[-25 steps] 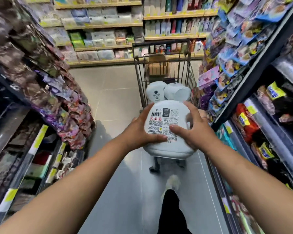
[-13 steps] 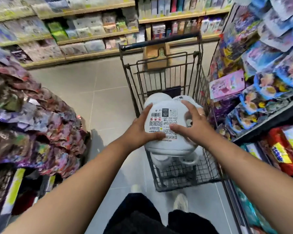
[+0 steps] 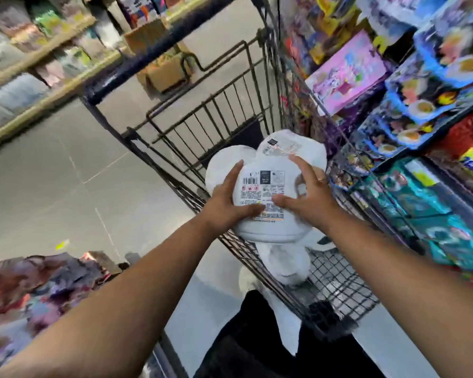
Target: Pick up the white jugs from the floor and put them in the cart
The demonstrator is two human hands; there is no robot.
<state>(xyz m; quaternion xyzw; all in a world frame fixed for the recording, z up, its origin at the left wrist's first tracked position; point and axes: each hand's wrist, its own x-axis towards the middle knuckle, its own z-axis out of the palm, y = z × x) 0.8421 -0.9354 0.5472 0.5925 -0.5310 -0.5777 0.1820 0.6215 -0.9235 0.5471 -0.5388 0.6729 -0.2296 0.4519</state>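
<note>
White jug [image 3: 268, 214], centre frame: left hand [image 3: 224, 205] and right hand [image 3: 309, 197] fingers grasping its sides, over cart [image 3: 153, 54] edge; seemingly three other jugs [image 3: 284, 263] inside. Open floor [image 3: 66, 173] left.

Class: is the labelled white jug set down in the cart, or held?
Held: left hand and right hand grip the labelled white plastic jug over the black wire cart.

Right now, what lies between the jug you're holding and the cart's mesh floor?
In the head view, another white jug lies under the held jug, on the cart's mesh floor; contact between them is unclear.
</note>
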